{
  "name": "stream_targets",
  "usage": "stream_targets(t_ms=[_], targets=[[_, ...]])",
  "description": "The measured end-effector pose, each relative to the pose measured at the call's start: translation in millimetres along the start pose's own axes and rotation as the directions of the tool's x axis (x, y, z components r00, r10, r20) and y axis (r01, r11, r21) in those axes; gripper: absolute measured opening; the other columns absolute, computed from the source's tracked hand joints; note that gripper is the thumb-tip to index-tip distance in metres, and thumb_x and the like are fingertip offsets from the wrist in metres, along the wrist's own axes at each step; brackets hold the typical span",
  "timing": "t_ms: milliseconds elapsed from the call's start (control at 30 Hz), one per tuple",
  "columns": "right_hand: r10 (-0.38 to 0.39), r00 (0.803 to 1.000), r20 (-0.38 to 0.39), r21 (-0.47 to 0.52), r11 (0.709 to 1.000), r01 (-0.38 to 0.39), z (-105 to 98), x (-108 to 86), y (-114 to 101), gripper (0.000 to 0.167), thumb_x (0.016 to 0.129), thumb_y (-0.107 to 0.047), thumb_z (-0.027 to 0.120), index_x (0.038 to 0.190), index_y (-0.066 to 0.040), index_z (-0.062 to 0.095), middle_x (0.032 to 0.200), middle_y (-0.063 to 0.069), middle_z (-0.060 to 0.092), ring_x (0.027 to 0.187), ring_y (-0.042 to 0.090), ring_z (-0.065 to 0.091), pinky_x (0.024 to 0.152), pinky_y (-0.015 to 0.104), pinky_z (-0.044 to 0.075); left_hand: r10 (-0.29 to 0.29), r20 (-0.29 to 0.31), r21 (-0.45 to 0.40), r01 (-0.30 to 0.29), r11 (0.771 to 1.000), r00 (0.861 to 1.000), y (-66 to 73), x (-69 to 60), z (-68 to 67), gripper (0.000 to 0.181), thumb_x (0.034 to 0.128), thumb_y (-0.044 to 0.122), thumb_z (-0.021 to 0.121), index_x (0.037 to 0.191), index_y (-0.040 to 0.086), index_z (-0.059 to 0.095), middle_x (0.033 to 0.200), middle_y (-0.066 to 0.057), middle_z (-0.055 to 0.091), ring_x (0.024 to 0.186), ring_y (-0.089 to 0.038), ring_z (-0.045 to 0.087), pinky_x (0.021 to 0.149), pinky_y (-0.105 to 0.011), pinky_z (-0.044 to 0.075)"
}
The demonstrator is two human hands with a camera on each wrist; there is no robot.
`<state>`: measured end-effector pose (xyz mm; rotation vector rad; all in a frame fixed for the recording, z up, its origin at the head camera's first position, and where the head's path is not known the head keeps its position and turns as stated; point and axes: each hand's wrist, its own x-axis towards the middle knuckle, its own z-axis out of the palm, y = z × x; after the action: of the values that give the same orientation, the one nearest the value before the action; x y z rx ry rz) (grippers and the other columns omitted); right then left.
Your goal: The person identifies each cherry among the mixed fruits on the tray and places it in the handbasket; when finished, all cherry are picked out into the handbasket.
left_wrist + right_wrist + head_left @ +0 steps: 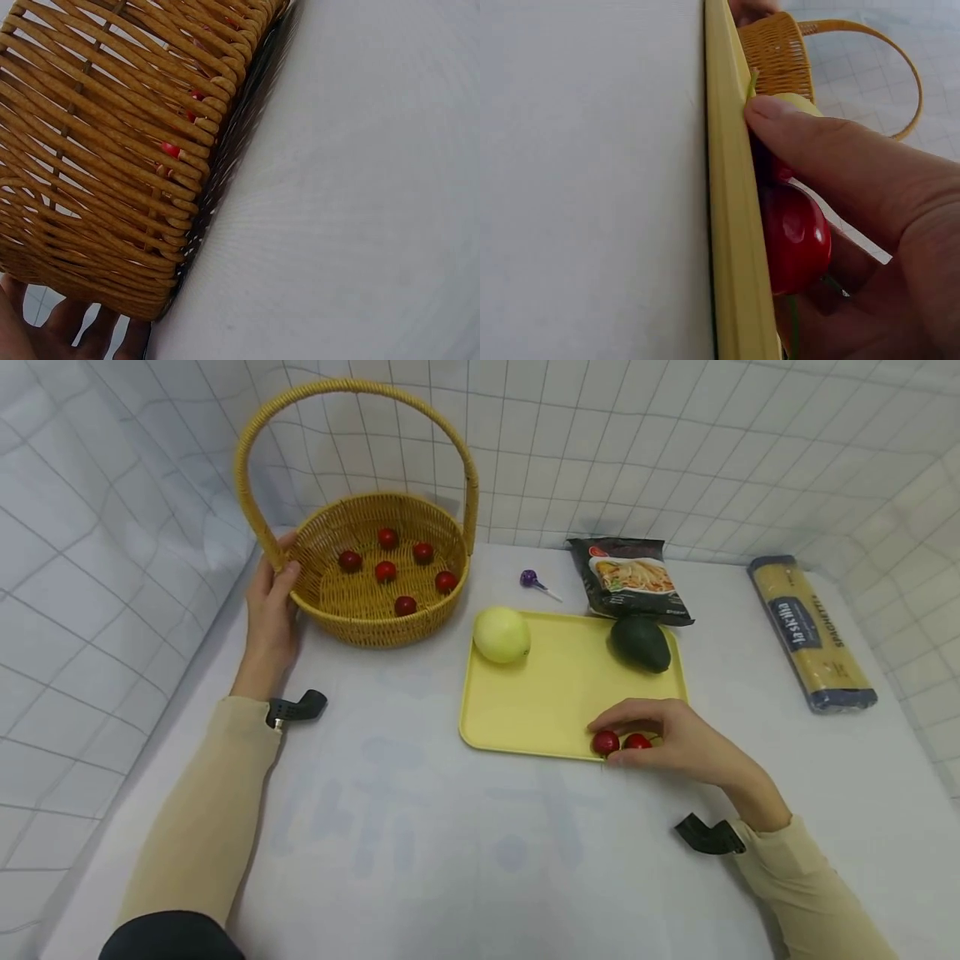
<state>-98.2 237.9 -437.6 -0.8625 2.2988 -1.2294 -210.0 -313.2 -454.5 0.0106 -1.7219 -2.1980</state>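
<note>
At the left, my left hand (272, 614) grips the rim of a wicker basket (352, 631) by the foot of its tall handle. Several red cherries (386, 572) lie apart inside the basket. Over the front right corner of a yellow tray (547, 693), my right hand (678, 739) has its thumb and fingers curled round a dark red cherry (605, 743). A second cherry (637, 742) sits under the palm side of that hand, beside the first. In the right wrist view the thumb (817, 146) partly hides the farther cherry, and the nearer cherry (795, 240) shows plainly.
On the tray are a pale green round fruit (502, 635) and a dark green avocado (640, 643). Behind it lie a purple lollipop (529, 578) and a black noodle packet (633, 581). A spaghetti pack (810, 635) rests at the right, near the tiled backdrop.
</note>
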Motion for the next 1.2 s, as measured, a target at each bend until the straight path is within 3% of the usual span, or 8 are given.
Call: stream_targets(t_ms=[133,633,900,1200], targets=[[-0.038,0.999,-0.022,0.004,0.999,0.038,2.6,-0.3,-0.1,0.038,0.09,-0.014,0.085,0.127,-0.018,0.075,0.127,-0.001,0.073,0.114,0.014,0.066,0.094,0.025,0.057,-0.005,0.001,0.009,0.005,1.0,1.0,-0.4,-0.4,0.9,0.045,0.1065,0.018,0.059,0.151,0.021,0.057,0.156,-0.006,0.05,0.144,-0.023,0.044,0.115,-0.031,0.034],[-0.009,0.995,-0.101,0.06,0.998,0.015,8.4,1.2,1.2,0.037,0.089,-0.014,0.086,0.124,-0.017,0.076,0.121,-0.001,0.076,0.104,0.017,0.071,0.09,0.027,0.059,-0.004,-0.014,0.006,0.004,1.0,1.0,0.7,-1.9,-0.1,0.045,0.1051,0.02,0.061,0.15,0.02,0.058,0.156,-0.005,0.051,0.144,-0.022,0.043,0.117,-0.031,0.031],[0.016,0.993,-0.119,0.151,0.989,0.002,11.7,1.4,1.8,0.037,0.09,-0.007,0.083,0.126,-0.012,0.074,0.123,0.005,0.075,0.112,0.02,0.07,0.093,0.029,0.059,-0.023,-0.012,0.0,0.023,1.0,1.0,-2.8,-3.0,-0.8,0.045,0.1061,0.018,0.06,0.151,0.02,0.057,0.156,-0.004,0.05,0.144,-0.022,0.043,0.117,-0.032,0.031],[0.013,0.985,-0.171,0.159,0.987,0.015,12.8,5.7,-3.0,0.037,0.091,-0.004,0.081,0.126,-0.012,0.074,0.124,0.007,0.074,0.115,0.017,0.07,0.088,0.028,0.06,-0.009,-0.006,-0.004,0.009,1.0,1.0,0.8,2.3,-1.2,0.046,0.105,0.016,0.06,0.151,0.018,0.058,0.157,-0.005,0.049,0.143,-0.022,0.044,0.116,-0.031,0.035]])
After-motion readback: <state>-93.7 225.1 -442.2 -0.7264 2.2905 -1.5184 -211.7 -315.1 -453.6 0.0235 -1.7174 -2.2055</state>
